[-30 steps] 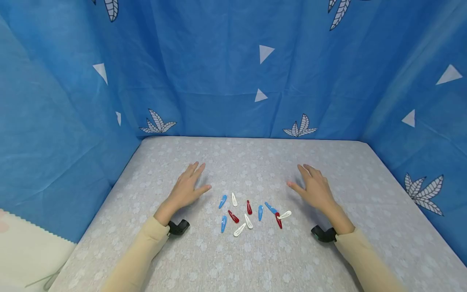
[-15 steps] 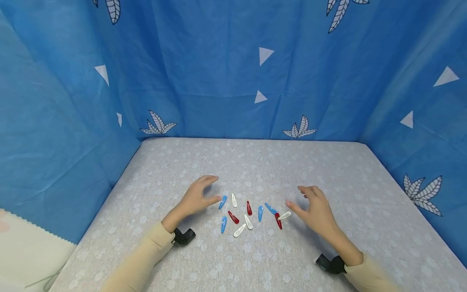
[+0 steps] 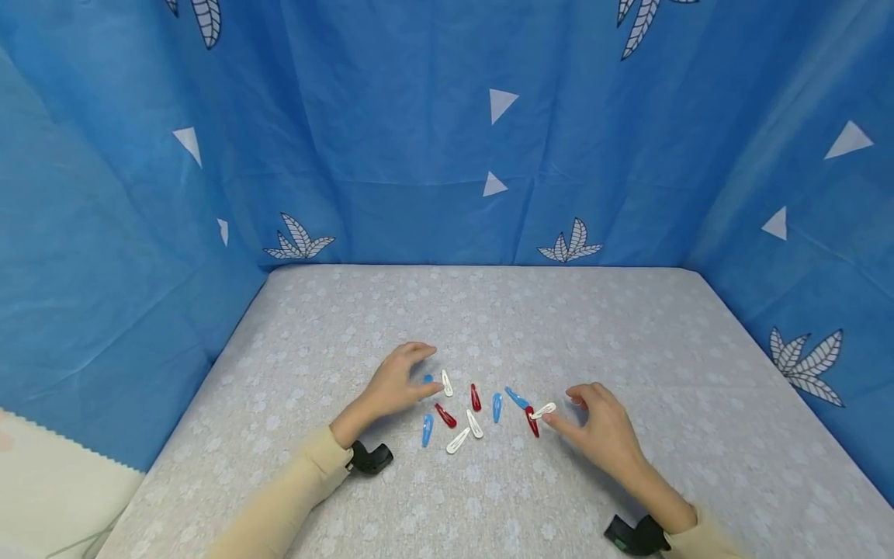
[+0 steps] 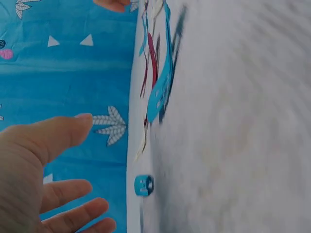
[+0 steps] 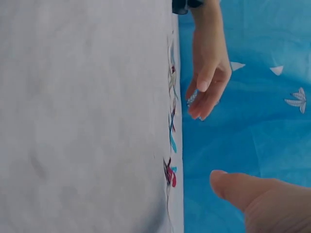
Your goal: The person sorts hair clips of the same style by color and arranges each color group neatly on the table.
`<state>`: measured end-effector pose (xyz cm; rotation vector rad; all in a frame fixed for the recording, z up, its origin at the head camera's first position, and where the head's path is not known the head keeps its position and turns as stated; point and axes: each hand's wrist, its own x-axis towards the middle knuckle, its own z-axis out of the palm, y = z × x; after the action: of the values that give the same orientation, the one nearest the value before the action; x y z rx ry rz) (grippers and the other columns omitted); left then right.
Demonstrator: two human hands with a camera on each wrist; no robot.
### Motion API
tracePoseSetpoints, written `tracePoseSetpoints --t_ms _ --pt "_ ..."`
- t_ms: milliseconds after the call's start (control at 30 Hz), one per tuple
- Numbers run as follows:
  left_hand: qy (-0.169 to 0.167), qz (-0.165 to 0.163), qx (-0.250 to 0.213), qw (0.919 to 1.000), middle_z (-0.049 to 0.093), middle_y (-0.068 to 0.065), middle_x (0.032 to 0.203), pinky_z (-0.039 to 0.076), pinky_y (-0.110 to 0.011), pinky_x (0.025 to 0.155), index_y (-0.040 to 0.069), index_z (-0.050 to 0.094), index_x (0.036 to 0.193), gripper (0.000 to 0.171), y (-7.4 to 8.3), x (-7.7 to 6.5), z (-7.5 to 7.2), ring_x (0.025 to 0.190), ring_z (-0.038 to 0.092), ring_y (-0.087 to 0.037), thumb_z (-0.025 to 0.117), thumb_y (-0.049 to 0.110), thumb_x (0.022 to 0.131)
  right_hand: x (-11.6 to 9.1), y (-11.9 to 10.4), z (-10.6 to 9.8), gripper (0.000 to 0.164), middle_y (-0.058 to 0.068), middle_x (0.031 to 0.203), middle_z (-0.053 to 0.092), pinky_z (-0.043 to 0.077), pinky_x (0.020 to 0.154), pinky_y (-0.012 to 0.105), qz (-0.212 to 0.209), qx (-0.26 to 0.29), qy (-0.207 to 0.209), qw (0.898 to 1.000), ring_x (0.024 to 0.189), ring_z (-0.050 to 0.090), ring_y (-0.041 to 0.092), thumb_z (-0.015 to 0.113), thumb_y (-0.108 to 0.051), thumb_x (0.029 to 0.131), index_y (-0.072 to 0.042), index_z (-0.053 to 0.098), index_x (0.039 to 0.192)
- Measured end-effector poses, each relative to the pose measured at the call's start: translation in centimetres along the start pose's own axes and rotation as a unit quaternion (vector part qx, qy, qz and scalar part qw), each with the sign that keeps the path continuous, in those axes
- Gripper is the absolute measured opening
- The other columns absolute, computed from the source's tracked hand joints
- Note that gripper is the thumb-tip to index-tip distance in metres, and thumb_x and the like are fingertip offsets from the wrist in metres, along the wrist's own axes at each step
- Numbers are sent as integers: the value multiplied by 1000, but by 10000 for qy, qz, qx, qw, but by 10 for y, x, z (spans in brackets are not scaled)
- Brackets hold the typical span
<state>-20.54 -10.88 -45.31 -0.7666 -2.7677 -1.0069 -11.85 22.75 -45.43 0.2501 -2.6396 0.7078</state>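
Observation:
Several snap hair clips lie on the patterned cloth. Over the left side of the group my left hand [image 3: 398, 384] is spread, thumb apart from the fingers, holding nothing. It partly covers a blue hair clip [image 3: 428, 379]; its thumb tip is close to a white hair clip [image 3: 447, 383]. In the left wrist view the thumb and fingers are apart, above another blue hair clip [image 4: 160, 92]. My right hand [image 3: 604, 431] is loosely bent at the right of the group. Its thumb tip reaches the end of a white hair clip [image 3: 545, 410], which lies across a red hair clip [image 3: 532, 423].
Between the hands lie a red clip [image 3: 476, 397], a blue clip [image 3: 497, 407] and a white clip [image 3: 458, 441]. The table [image 3: 447, 310] is bounded by a blue curtain [image 3: 391, 140] at the back and sides. Each wrist wears a black camera mount [image 3: 372, 460].
Both hands have come down toward the clips, the left one moving right and the right one moving nearer the front. Their fingers are more bent than before. The clips lie as they were.

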Motion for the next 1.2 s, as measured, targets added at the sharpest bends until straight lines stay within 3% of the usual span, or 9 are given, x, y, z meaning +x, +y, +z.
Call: tracePoseSetpoints --t_ms 333,700,967,1200 --pt "95 -134 -102 9998 60 -13 130 45 -52 102 3 63 128 59 -4 -1 18 124 55 -34 79 34 80 -5 2 13 44 -2 74 54 39 54 21 -22 -9 -227 9997 65 43 6 88 -38 67 -5 70 90" --pt "231 -88 -130 9996 62 -15 126 45 -51 102 -2 67 120 54 -4 -1 21 121 56 -35 81 30 79 -4 2 18 46 -3 73 50 36 54 22 -227 -253 -51 9994 66 39 7 88 -42 65 -5 72 89" --pt "220 -63 39 9997 61 -15 128 43 -54 102 0 69 117 52 -5 -1 24 123 54 -35 81 33 79 -4 2 22 48 -4 72 51 38 55 23 -429 -356 159 9983 67 40 6 90 -45 60 -8 73 86" --pt "193 -84 99 9997 61 -15 128 41 -56 103 2 70 117 51 -6 2 26 125 52 -34 81 32 79 -3 5 24 48 -3 75 55 38 54 24 -516 -422 55 9978 67 40 6 90 -42 60 -7 74 88"
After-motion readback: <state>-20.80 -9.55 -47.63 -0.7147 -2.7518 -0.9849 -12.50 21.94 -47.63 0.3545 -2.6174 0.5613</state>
